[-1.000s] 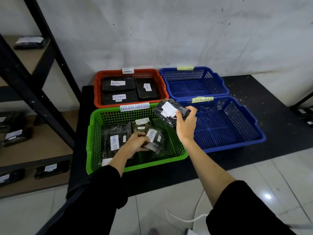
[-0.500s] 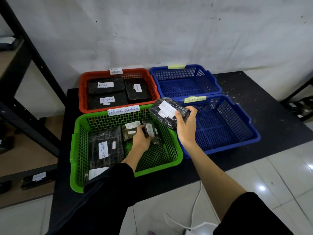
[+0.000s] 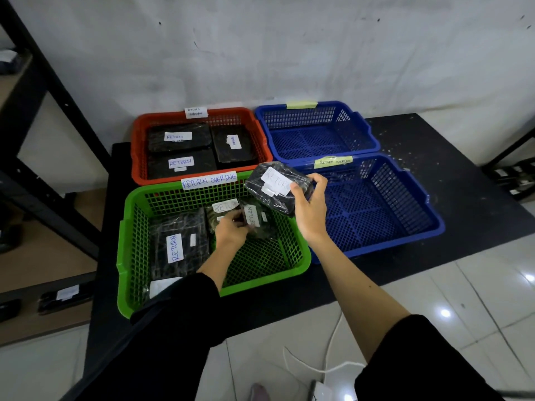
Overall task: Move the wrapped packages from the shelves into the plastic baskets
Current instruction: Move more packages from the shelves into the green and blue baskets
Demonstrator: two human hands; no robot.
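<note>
The person is at the placing step, over the green basket (image 3: 301,256). The left hand (image 3: 230,231) reaches inside it, fingers closed on a small wrapped package (image 3: 254,218) marked "RETURN" that is going down beside the larger package (image 3: 179,244) lying there. The right hand (image 3: 309,209) grips another wrapped package (image 3: 275,183) in the air above the basket's far right corner, near the front blue basket (image 3: 411,227). Judging by this, the next move calls for letting the left package settle, then choosing a basket for the right one. The rear blue basket's label (image 3: 301,105) is unreadable, the shelves (image 3: 43,285) at left are cut off and dim, and the left sleeve (image 3: 162,319) hides the green basket's near corner.
</note>
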